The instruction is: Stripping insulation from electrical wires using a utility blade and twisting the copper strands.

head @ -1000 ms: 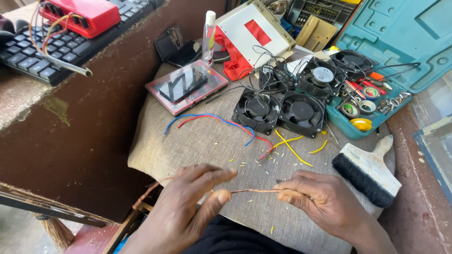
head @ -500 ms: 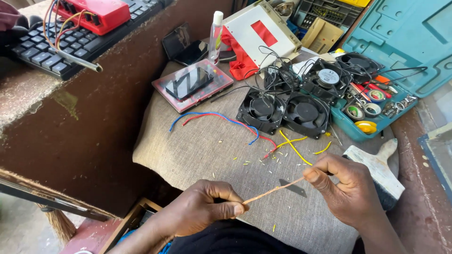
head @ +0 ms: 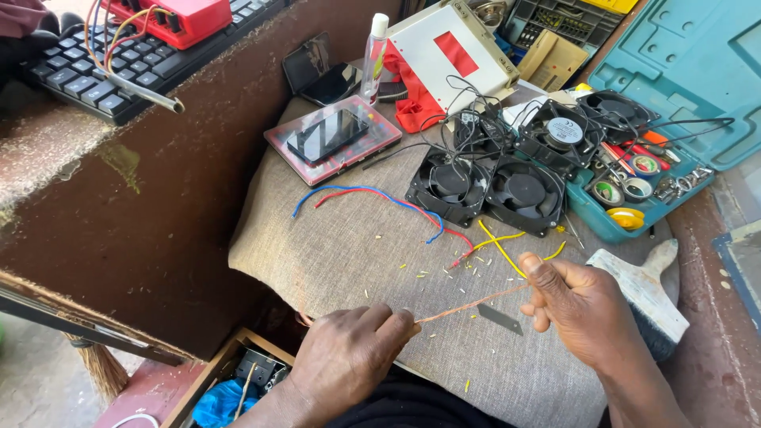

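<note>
Head view: left hand point(head: 349, 357) and right hand point(head: 579, 305) pinch a copper wire point(head: 472, 305) taut near the cloth's front edge.

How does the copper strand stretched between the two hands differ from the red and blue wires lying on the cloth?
The copper strand is bare and held taut, pinched at its ends by the left hand and right hand. The red and blue wires keep their coloured insulation and lie slack and curved on the cloth, untouched. The strand runs nearly straight; the wires bend. Both are thin and long.

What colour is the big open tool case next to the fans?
The open plastic tool case is teal, seen best in the head view.
</note>
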